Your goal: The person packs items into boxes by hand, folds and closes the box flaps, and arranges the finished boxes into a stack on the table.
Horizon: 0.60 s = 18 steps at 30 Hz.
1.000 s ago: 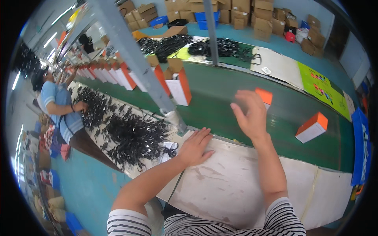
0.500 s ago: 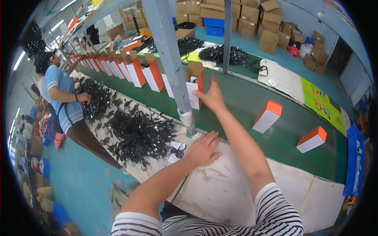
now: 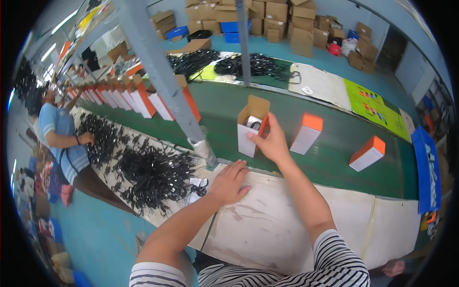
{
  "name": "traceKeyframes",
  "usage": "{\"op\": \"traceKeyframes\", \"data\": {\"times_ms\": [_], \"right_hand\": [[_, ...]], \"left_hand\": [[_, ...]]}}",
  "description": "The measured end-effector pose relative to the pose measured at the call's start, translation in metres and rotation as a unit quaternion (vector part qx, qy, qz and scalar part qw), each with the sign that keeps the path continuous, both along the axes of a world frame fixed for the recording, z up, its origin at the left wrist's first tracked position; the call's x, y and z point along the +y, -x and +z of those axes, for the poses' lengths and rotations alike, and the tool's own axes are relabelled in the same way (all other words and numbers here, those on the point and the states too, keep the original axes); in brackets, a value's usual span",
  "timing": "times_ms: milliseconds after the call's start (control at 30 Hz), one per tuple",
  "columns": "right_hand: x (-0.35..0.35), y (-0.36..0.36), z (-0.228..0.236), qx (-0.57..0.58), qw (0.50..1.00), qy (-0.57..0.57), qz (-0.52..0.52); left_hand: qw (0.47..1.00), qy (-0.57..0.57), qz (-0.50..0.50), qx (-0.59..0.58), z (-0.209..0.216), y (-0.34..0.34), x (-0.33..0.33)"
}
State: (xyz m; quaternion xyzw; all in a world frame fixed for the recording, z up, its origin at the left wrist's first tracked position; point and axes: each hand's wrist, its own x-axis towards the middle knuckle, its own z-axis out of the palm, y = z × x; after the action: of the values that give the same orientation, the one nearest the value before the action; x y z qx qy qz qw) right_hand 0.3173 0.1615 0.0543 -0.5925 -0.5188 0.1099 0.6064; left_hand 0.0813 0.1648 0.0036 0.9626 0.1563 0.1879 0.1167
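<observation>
My right hand grips an open white-and-orange carton by its right side, thumb on the front and fingers behind. Its brown top flap stands up, and something white and black shows inside. The carton is upright on the green conveyor belt. Resting flat with fingers stretched, my left hand lies on the pale worktop beside the belt and holds nothing. To the right of the gripped carton stand a closed carton and, farther right, a second closed carton.
A grey metal post rises left of my hands. Beyond it runs a row of open cartons. Black cables are heaped on the left worktop, near a co-worker in blue. A blue bin hangs at the right end.
My right hand has come from beside the post to the right and nearer, and now grips the open carton. My left hand stays flat on the worktop. The view has shifted.
</observation>
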Motion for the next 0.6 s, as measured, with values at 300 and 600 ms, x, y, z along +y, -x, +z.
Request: {"op": "traceKeyframes", "data": {"times_ms": [300,600], "right_hand": [[-0.024,-0.004,0.007,-0.05,0.996,0.066,0.02],[-0.027,-0.011,0.027,0.051,0.996,0.038,0.066]], "left_hand": [[0.991,-0.053,0.1,-0.073,0.012,-0.014,-0.02],[0.919,0.119,0.338,-0.166,0.032,-0.071,0.011]]}}
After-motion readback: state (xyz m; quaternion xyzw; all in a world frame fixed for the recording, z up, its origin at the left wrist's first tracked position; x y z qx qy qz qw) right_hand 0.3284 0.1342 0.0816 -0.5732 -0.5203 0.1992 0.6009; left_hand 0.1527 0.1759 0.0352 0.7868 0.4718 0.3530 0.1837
